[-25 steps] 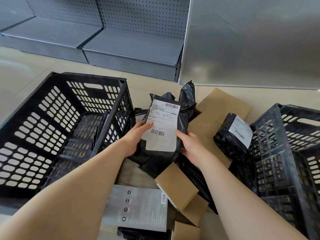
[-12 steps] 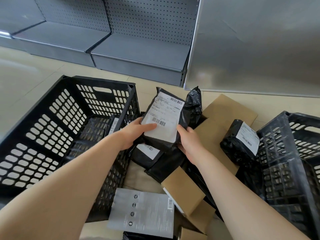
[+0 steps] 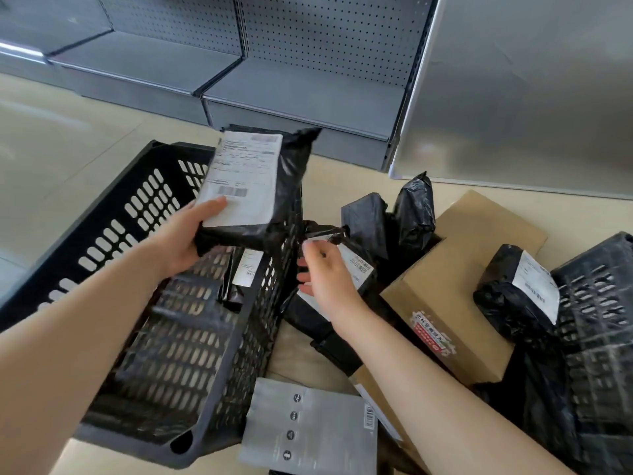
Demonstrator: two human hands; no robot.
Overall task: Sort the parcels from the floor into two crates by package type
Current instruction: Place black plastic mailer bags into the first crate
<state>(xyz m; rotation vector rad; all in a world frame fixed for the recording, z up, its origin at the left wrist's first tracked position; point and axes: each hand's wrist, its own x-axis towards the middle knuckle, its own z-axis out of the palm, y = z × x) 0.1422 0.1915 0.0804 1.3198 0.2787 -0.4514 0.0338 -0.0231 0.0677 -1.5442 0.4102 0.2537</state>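
The left hand (image 3: 185,234) grips a black plastic mailer bag with a white shipping label (image 3: 253,190), thumb pressed on the label, holding it above the black perforated plastic crate (image 3: 144,214) beneath that hand. Inside the crate, just below the held bag, lies another black labelled bag (image 3: 241,275). The right hand (image 3: 325,272), fingers loosely curled, rests on a black labelled mailer (image 3: 359,265) in the floor pile; whether it grips is unclear. Right of it sits a brown cardboard box (image 3: 455,279), then a second black crate (image 3: 596,320).
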